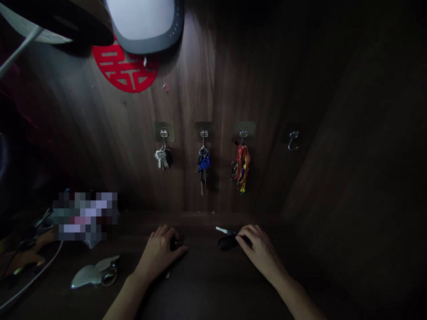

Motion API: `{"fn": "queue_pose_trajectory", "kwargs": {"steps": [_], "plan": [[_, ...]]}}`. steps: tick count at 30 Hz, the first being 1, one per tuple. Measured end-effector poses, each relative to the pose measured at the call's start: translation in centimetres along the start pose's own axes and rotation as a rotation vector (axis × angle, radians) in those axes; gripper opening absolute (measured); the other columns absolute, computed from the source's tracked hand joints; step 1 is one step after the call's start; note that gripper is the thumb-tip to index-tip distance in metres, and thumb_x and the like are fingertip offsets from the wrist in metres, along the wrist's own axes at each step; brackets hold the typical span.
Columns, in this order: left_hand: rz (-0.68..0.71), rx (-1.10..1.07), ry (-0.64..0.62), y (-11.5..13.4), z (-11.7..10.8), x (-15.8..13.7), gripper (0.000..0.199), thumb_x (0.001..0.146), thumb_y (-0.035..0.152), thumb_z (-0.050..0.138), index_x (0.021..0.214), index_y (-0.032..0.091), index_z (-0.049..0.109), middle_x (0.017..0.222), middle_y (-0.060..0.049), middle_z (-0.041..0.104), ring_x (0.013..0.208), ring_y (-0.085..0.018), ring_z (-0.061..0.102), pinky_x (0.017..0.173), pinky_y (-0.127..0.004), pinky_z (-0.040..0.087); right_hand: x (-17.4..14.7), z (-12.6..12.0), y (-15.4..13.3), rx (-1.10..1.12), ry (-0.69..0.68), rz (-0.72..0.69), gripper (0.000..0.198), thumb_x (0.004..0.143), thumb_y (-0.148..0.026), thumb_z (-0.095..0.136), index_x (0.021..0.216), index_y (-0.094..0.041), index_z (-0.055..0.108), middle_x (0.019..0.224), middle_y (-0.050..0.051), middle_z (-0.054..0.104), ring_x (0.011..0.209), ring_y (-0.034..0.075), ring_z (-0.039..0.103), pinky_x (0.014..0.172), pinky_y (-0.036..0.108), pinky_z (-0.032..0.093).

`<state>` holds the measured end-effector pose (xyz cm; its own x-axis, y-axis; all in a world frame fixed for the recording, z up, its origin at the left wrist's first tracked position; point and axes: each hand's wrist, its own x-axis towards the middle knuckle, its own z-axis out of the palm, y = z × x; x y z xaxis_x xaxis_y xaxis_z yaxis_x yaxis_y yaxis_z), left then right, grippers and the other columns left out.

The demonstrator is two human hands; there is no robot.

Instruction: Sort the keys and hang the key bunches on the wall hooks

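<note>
Low on the dark wooden surface, my left hand [159, 250] curls over a dark set of keys [178, 242]. Its palm and fingers hide most of the set; a glint of metal shows between thumb and forefinger, and a narrow metal tip [167, 274] pokes out below. To the right, my right hand [259, 249] has thumb and fingertips closed on the end of a black car key [228, 241]. The key's pale blade points left, toward my other hand.
Three wall hooks carry silver keys [162, 158], blue-tagged keys [203, 162] and a red-yellow strapped bunch [242, 166]. A fourth hook [293, 141] is bare. At left lie a shiny metal object with rings [95, 272], a white cable [43, 273] and a blurred-out item [85, 218]. A cap [147, 26] hangs above.
</note>
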<state>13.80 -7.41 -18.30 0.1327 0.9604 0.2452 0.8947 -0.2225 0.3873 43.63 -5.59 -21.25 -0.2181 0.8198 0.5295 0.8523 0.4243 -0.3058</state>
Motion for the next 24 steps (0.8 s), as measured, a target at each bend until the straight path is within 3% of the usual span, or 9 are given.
{"fn": "queue_pose_trajectory", "kwargs": {"steps": [6,10,15,19,24], "plan": [[0.039,-0.004,0.03,0.5,0.8,-0.3,0.016,0.085,0.03,0.05,0.081,0.023,0.064,0.09,-0.005,0.066,0.09,-0.025,0.06,0.081,-0.038,0.041,0.2,-0.3,-0.8,0.065,0.063,-0.055,0.018,0.091,-0.025,0.046,0.078,-0.024,0.059,0.085,0.002,0.064,0.082,0.02,0.058,0.076,0.036,0.043],[0.048,-0.318,0.081,1.0,0.9,-0.1,0.022,0.087,0.037,0.047,0.08,0.022,0.062,0.083,-0.002,0.068,0.082,-0.021,0.063,0.077,-0.033,0.044,0.3,-0.3,-2.7,0.167,0.099,-0.118,0.017,0.092,-0.023,0.044,0.083,-0.024,0.059,0.085,0.003,0.064,0.083,0.019,0.058,0.078,0.036,0.044],[-0.024,-0.65,0.1,3.0,1.5,-0.5,0.027,0.085,0.044,0.048,0.083,0.021,0.063,0.078,-0.001,0.069,0.074,-0.018,0.063,0.069,-0.026,0.048,0.1,0.4,-6.1,0.336,-0.043,-0.083,0.014,0.09,-0.024,0.049,0.09,-0.026,0.062,0.088,0.001,0.067,0.089,0.019,0.061,0.084,0.035,0.045],[0.039,-0.738,0.023,4.3,2.3,-1.2,0.027,0.084,0.044,0.051,0.083,0.021,0.064,0.078,-0.001,0.069,0.077,-0.018,0.063,0.071,-0.025,0.048,0.1,0.9,-7.7,0.535,-0.132,0.011,0.012,0.086,-0.027,0.056,0.092,-0.024,0.065,0.092,0.002,0.068,0.092,0.019,0.061,0.083,0.031,0.047],[0.086,-0.784,-0.022,4.5,2.9,-1.2,0.023,0.084,0.041,0.053,0.085,0.021,0.063,0.08,-0.002,0.07,0.077,-0.017,0.064,0.072,-0.023,0.049,0.3,1.2,-8.0,0.715,-0.176,0.074,0.016,0.085,-0.032,0.056,0.076,-0.021,0.063,0.081,0.0,0.066,0.079,0.017,0.061,0.075,0.027,0.047]]}}
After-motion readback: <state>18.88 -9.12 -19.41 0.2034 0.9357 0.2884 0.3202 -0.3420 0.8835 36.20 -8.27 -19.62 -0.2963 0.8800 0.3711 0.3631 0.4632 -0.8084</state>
